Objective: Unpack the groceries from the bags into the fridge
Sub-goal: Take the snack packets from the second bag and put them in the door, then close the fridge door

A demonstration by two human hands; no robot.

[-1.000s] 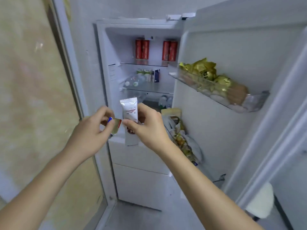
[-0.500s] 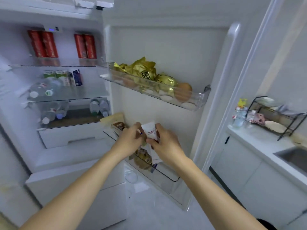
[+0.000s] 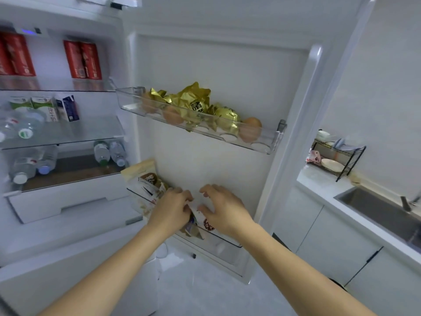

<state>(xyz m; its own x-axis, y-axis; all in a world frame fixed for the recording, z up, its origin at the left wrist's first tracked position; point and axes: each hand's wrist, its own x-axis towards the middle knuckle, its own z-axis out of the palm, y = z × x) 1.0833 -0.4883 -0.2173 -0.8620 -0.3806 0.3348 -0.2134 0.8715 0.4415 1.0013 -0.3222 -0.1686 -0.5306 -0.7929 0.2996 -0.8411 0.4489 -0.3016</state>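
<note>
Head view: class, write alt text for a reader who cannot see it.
Two hands, left and right, tuck a white packet into the lower door bin of an open fridge. The upper bin holds eggs and gold packets.

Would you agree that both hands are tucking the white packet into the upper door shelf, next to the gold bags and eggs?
Not quite: the head view shows both hands, left hand and right hand, at the lower door shelf, where the white packet goes in. The gold bags and eggs sit in the upper door shelf above.
</note>
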